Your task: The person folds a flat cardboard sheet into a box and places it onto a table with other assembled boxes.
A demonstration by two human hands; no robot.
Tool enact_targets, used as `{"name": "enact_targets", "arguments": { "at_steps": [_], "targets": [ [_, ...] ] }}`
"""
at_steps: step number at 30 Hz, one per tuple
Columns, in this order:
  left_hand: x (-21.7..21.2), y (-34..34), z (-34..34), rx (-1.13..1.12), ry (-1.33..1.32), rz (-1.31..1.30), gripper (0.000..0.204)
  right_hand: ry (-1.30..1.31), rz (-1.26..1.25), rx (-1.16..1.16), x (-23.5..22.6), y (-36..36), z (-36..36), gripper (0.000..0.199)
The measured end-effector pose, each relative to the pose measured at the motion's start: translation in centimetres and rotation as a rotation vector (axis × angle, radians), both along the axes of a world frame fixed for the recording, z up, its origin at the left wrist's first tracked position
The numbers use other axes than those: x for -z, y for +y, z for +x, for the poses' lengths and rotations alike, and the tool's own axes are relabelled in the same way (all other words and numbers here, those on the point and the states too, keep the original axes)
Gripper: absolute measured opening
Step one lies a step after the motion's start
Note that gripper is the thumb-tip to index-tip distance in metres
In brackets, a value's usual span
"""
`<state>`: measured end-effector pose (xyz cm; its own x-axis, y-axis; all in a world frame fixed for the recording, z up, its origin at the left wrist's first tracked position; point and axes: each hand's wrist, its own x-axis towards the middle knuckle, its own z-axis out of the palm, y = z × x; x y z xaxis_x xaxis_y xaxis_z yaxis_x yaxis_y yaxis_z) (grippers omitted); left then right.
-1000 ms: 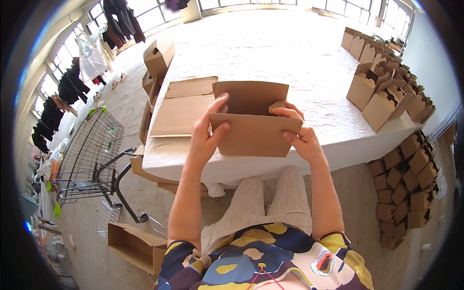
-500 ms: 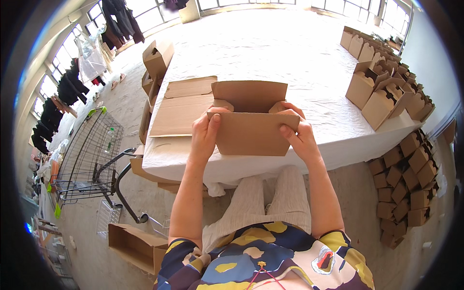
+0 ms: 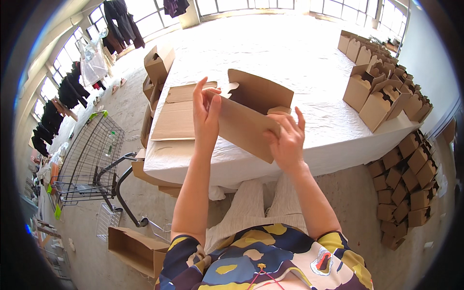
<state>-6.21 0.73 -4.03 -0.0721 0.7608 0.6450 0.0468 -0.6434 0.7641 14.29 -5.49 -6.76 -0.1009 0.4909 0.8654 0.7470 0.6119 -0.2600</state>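
A brown cardboard box [image 3: 249, 126] with its top open is tilted above the near edge of the white-covered table, its right end lower than its left. My left hand [image 3: 207, 113] holds its left edge, the thumb at the front panel and the index finger pointing up. At the right edge, my right hand [image 3: 287, 140] pinches the front panel between thumb and fingers, with one finger raised. The box's bottom is hidden. Just left of it, flat cardboard sheets [image 3: 174, 118] lie on the table.
Folded boxes with handle tops [image 3: 384, 106] stand in rows along the table's right side. Many small boxes [image 3: 403, 181] are piled on the floor below. Left of the table are a wire shopping cart [image 3: 89, 159], an open carton [image 3: 137, 249] and more cartons [image 3: 157, 67].
The box has turned from level to tilted, its right end dropping and its left rising. My left hand has moved up; my right hand has shifted lower and inward.
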Motion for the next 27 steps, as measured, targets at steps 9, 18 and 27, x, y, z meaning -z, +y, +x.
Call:
{"name": "enact_targets", "arguments": {
  "at_steps": [9, 18, 27],
  "targets": [
    [-0.2, 3.2, 2.0, -0.024, 0.034, -0.131, 0.082, -0.054, -0.038, 0.081, 0.6, 0.2, -6.0, 0.036],
    [0.4, 2.9, 1.6, 0.092, -0.011, -0.206, 0.082, 0.021, -0.123, -0.113, -1.4, -0.2, -4.5, 0.039],
    [0.7, 2.6, 2.6, 0.044, -0.111, -0.192, 0.079, -0.148, -0.262, -0.134, -3.7, 5.7, -3.8, 0.040]
  ]
}}
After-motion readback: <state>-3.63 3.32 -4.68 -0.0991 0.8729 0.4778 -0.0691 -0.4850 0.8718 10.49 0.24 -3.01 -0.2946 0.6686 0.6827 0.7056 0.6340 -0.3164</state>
